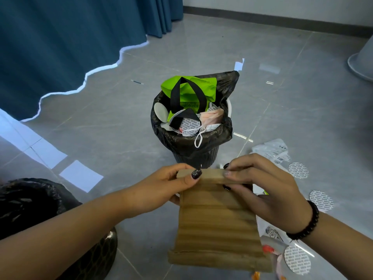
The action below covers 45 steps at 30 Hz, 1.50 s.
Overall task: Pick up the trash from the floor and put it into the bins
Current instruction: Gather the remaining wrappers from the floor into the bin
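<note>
Left hand [171,186] pinched the top left corner of a corrugated cardboard piece [218,221], thumb on the front face, fingers curled behind. Right hand [262,188] gripped the top right edge, fingers [238,172] folded over the upper lip, which was bent forward; judged that both hands were creasing or folding the cardboard to make it smaller. Cardboard hung in the air between the hands, ribs running crosswise, lower edge also folded. A black bead bracelet [308,223] sat on the right wrist. Just beyond the cardboard stood a small bin [193,156] with a black liner, already heaped: green bag with black handles [187,91], face mask [187,124], pale wrappers. Judged the fold was needed because little room was left in that bin. A second black-lined bin [36,201] stood at lower left, near the left forearm, its contents not visible. Still on the grey tiled floor [121,122] to the right: round printed seals [298,170], a clear plastic wrapper [270,150], and more packaging partly hidden behind the cardboard. White paper sheets [80,175] lay on the floor at left. Blue curtain [60,43] hung at upper left.
</note>
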{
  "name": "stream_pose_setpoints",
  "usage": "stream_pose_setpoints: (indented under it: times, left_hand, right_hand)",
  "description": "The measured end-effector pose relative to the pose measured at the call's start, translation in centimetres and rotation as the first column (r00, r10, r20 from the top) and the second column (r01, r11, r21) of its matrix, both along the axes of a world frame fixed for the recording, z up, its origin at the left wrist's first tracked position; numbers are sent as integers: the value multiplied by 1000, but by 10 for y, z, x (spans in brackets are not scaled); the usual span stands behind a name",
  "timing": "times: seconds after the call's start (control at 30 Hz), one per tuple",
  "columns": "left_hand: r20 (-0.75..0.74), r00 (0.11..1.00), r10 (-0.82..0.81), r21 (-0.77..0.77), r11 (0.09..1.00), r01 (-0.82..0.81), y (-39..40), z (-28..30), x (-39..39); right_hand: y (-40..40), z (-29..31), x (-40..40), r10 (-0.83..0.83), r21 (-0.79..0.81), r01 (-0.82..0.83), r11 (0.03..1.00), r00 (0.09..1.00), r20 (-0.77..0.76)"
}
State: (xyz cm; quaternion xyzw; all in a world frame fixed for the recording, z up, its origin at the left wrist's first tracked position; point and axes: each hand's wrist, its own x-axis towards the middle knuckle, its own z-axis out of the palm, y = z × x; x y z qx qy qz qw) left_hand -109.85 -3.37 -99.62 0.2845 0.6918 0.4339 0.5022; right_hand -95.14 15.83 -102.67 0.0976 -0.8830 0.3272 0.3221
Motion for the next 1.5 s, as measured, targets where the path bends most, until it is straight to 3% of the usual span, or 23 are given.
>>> stream_pose_setpoints:
  times: [0.13,0.2,0.3,0.47,0.57,0.73,0.9,1.0,1.1,1.2,1.33,1.5]
  left_hand:
    - [42,997,71,81,994,-74,3,0,3]
    - [-16,995,98,141,986,-95,2,-2,2]
    - [-126,984,126,217,971,-97,-2,-7,-1]
    - [-216,961,171,248,962,-116,-4,-3,-3]
    - [-176,979,102,169,983,-73,-5,-2,-2]
    - [54,996,66,-16,998,-65,-5,0,0]
    - [-55,991,120,105,988,-114,-5,1,0]
    - [-133,981,144,184,976,-118,-8,0,0]
    - [-175,973,151,207,972,-114,-9,1,1]
    - [-130,978,165,106,983,-151,-12,0,0]
    - [116,967,228,-21,974,-227,-11,0,1]
    - [29,963,269,77,960,-271,-9,3,3]
  right_hand:
    - [0,-6,0,-15,65,15,998,1000,-2]
    - [0,-6,-1,15,26,-15,1000,1000,25]
    - [2,-2,-2,61,-115,-47,992,991,119]
    - [4,-6,-3,95,-423,59,904,938,332]
    - [1,-8,-3,87,-425,41,904,957,277]
    - [-2,-8,-4,85,-314,-26,949,981,177]
    - [0,-10,-5,142,-387,-45,921,963,227]
    - [0,-10,-6,219,-562,11,827,915,339]
    - [-3,-12,-8,249,-666,54,744,902,351]
    - [-6,-10,-9,273,-728,15,685,921,276]
    - [-6,-7,-9,303,-708,-29,705,916,264]
    - [-6,-3,-7,315,-722,15,692,893,321]
